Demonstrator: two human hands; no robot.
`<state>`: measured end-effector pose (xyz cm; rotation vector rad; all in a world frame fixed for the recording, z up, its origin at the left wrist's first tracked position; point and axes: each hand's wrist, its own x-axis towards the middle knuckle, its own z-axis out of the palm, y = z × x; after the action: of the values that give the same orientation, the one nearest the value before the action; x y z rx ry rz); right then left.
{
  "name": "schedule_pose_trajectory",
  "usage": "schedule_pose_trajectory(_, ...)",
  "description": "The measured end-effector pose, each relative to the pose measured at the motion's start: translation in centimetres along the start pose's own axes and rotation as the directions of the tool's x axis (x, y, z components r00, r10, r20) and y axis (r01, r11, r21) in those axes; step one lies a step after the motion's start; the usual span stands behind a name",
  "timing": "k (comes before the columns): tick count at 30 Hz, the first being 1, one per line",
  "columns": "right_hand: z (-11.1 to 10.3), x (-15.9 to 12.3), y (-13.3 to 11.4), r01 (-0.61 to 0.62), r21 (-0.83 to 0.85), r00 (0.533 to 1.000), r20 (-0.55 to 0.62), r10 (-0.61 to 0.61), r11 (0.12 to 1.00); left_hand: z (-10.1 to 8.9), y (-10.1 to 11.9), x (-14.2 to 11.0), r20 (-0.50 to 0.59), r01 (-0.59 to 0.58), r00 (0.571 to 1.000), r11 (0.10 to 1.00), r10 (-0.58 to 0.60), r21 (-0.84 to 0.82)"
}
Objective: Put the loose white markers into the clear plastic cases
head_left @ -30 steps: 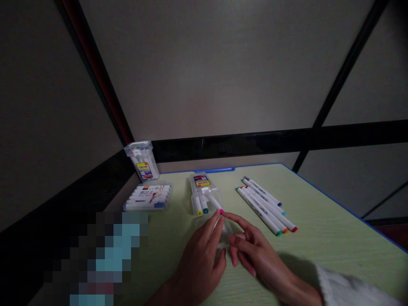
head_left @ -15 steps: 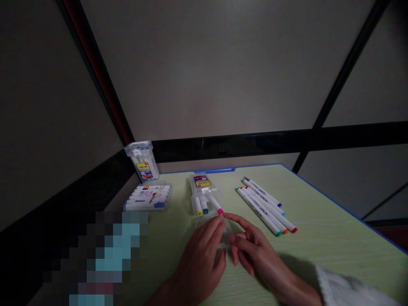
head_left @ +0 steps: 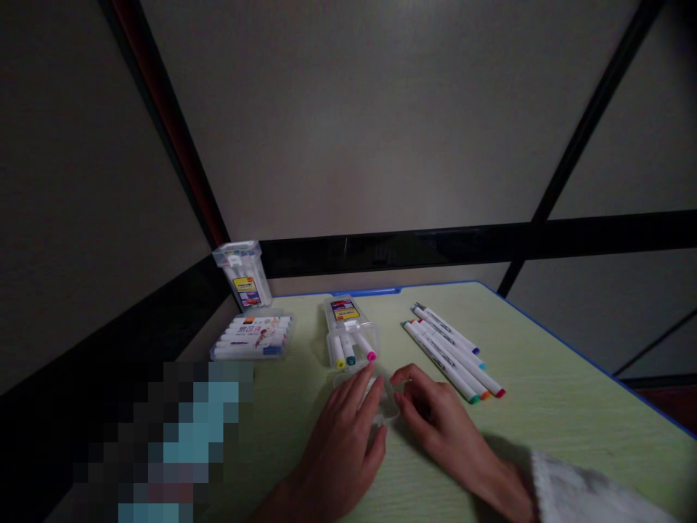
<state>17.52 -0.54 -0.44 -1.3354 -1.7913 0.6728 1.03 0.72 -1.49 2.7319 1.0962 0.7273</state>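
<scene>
A clear marker case (head_left: pixel 348 327) lies open on the green table (head_left: pixel 544 421), holding three white markers with a yellow, a teal and a pink end (head_left: pixel 371 355). Its clear lid (head_left: pixel 388 404) lies just in front of it. My left hand (head_left: pixel 348 428) rests on the lid's left side with fingers stretched out flat. My right hand (head_left: pixel 435 421) is at the lid's right edge, with its fingers curled and their tips touching it. A white sleeve covers my right wrist.
Several loose white markers (head_left: pixel 454 352) lie in a row right of the case. At the back left, a flat box of markers (head_left: pixel 251 337) lies on the table and a clear case (head_left: pixel 242 274) stands upright behind it. The table's blue edge (head_left: pixel 571 341) runs along the right.
The pink-ended marker has slid further into the case. My right hand's index finger left it and pulled back, and its fingers curled at the lid. My left hand barely moved.
</scene>
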Motion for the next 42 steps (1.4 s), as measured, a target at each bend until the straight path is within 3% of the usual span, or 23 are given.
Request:
schedule_pose_trajectory(6, -0.3, 0.2, 0.3, 0.039, -0.358, 0.996, 0.085, -0.009, 0.933, -0.1, 0.0, 0.0, 0.017, -0.004, 1.000, 0.999, 0.003, 0.039)
schedule_pose_trajectory(13, -2.2, 1.1, 0.7, 0.005, -0.701, 0.997, 0.056, 0.048, 0.713, -0.1, 0.1, -0.1, 0.000, 0.010, 1.000, 1.000, -0.010, 0.025)
schedule_pose_trajectory(23, -4.1, 1.8, 3.2, -0.068, -0.892, 0.997, -0.045, 0.063, 0.446, 0.2, -0.1, -0.2, 0.000, 0.008, 1.000, 0.997, -0.008, 0.075)
schedule_pose_trajectory(33, -4.1, 1.9, 3.1, -0.089, -0.892, 0.983, -0.007, 0.183, 0.442, 0.1, 0.0, -0.2, -0.015, 0.010, 1.000, 0.998, -0.009, 0.057)
schedule_pose_trajectory(42, -3.5, 1.7, 2.8, -0.053, -0.855, 0.976, 0.065, 0.208, 0.515, 0.0, 0.2, -0.2, -0.006, 0.026, 1.000, 0.999, -0.026, 0.035)
